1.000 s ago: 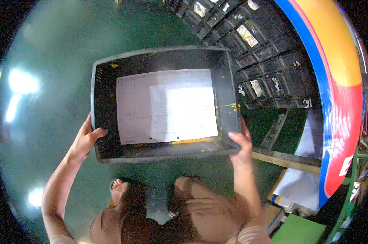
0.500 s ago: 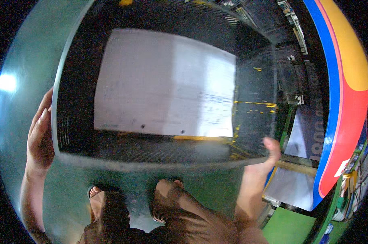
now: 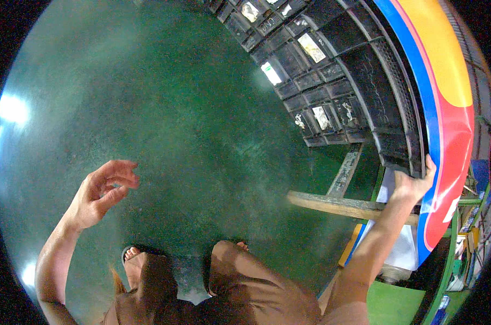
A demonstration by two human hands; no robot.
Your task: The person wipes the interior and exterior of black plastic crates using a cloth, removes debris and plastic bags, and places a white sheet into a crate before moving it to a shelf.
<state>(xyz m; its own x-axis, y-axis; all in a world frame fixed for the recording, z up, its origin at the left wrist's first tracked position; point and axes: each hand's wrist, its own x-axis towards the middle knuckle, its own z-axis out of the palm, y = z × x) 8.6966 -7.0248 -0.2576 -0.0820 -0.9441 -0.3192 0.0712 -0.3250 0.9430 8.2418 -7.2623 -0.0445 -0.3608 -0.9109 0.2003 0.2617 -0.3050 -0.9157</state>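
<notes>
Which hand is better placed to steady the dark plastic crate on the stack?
Right. The right hand already grips the lower corner of the dark plastic crate on the stack; the left hand hangs open over the green floor, far away.

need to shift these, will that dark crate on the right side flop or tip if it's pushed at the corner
Probably stiff: the dark crate shows rigid mesh walls. Likely light for its size, since the right hand alone grips its lower corner. It stands on edge, so it may tip.

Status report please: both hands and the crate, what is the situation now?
Left hand open, empty, over green floor. Right hand grips dark crate at stack edge. Wooden pallet below.
</notes>
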